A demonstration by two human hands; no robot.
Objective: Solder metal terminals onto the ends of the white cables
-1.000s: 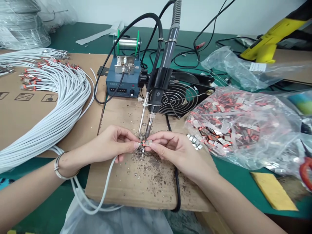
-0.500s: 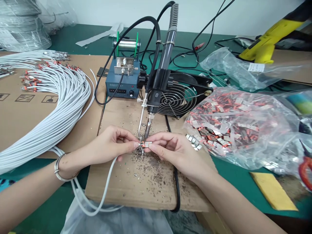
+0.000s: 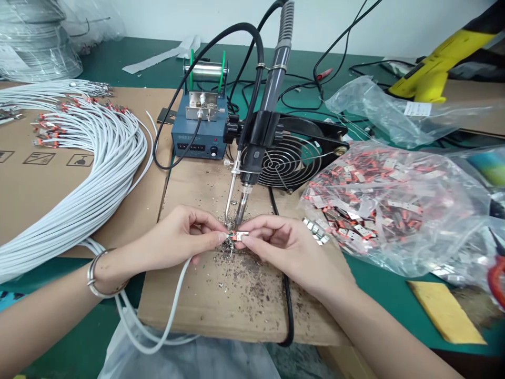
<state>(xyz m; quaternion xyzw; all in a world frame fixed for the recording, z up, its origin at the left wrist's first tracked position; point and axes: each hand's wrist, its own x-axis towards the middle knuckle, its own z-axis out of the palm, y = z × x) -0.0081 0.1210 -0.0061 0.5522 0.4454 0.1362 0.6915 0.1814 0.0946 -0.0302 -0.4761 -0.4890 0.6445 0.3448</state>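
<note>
My left hand [image 3: 187, 234] pinches the end of a white cable [image 3: 173, 305], which loops down past my wrist. Between the thumb and fingers of my right hand [image 3: 282, 242] is a small USB connector [image 3: 242, 236] with a metal shell and an orange insert. The cable end meets the orange side of the connector, just under the tip of a mounted soldering iron [image 3: 241, 208]. A thin metal solder feed tube [image 3: 231, 197] points down beside the tip. Whether the wires touch the connector's contacts is too small to tell.
A blue solder feeder [image 3: 197, 129] carries a solder reel [image 3: 205, 71]. Right of the iron lies a fan [image 3: 292, 163]. A plastic bag of connectors [image 3: 363, 205] is at the right, near a yellow sponge [image 3: 445, 310]. Bundled white cables [image 3: 114, 163] lie left. Solder bits litter the cardboard [image 3: 189, 310].
Both hands hold nearly the same pose at the iron tip. The whole view has shifted very slightly, and a little green shows at the cable end.
</note>
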